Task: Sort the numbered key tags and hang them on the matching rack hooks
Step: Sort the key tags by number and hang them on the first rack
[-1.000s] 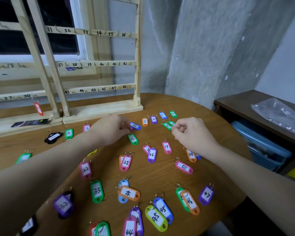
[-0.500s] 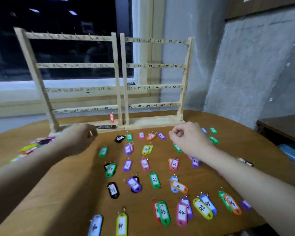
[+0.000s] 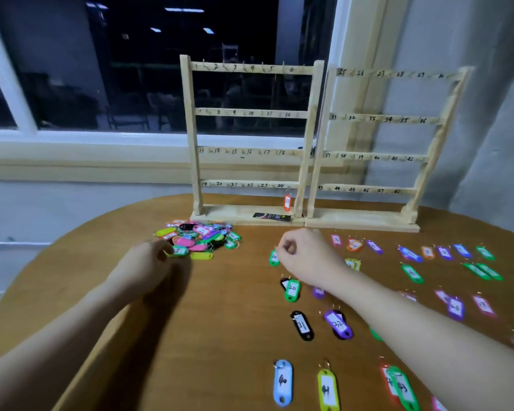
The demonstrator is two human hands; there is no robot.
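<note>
Key tags [image 3: 201, 237] piled by left hand [image 3: 149, 262], seemingly pinching one; right hand [image 3: 301, 258] fisted, contents unclear.

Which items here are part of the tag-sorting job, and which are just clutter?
Job:
- pile of unsorted tags
- sorted tags laid out on the table, e.g. green 20 tag
- left rack, right rack
- red tag hanging at hook 24

Lying about:
- black packet on the rack base
</note>
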